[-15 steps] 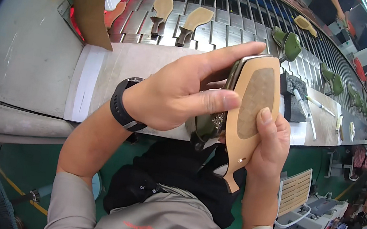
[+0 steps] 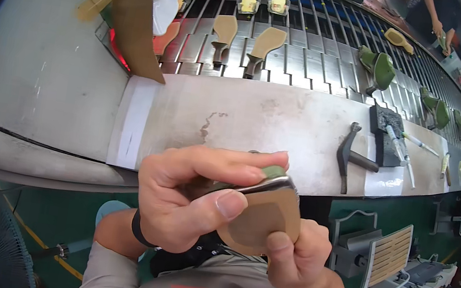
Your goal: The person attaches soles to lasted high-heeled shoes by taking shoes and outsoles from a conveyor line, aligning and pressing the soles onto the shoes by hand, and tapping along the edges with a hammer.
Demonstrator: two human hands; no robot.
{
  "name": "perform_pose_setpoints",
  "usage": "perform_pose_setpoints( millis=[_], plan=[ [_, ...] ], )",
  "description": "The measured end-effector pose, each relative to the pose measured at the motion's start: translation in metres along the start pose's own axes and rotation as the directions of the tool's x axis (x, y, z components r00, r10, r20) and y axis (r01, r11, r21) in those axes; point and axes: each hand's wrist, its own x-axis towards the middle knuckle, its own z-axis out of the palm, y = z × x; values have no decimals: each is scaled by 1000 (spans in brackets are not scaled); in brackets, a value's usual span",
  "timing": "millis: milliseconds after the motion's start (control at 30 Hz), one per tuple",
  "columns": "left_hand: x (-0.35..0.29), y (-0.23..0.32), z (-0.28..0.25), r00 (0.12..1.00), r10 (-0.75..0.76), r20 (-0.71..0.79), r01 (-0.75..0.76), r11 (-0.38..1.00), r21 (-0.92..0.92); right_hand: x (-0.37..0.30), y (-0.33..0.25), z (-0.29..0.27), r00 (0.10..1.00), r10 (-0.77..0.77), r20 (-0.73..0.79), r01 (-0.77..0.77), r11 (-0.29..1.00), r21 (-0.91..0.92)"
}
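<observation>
Head view. Both hands work close to the body, below the front edge of the steel workbench (image 2: 258,118). The left hand (image 2: 186,203) wraps over a shoe on its last (image 2: 262,208): fingers curled across the green upper, thumb pressed flat on the tan insole board. The right hand (image 2: 299,261) comes up from below, fist closed round the lower end, thumb tip pushing on the board's near edge. Both grips are tight, pinching the same piece between them. A bright rim runs along the toe edge; whether it is metal or glare I cannot tell.

On the bench, well apart from the hands: a lasting hammer (image 2: 351,156) lying flat, and beside it a dark block (image 2: 386,131) with slim tools on it. Behind, the slatted conveyor (image 2: 316,49) carries more lasted shoes, sole boards up (image 2: 223,32), and green uppers (image 2: 379,68) further right.

Judgement: the upper looks to be drawn over the board edge. Keep the left thumb holding the board from sliding, pull evenly round the toe so no pleats form, and steady the piece against the body.
</observation>
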Motion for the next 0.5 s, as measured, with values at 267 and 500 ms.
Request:
perform_pose_setpoints(
  millis=[267, 500],
  plan=[
    [-8, 20, -10, 982, 18, -190, 22, 979, 204, 14, -2, 27, 989, -82, 121, 87, 996, -36],
    [-5, 18, -23, 933, 114, -341, 9, 940, 340, 28, 10, 24, 982, -109, 156, 122, 990, -77]
  ],
)
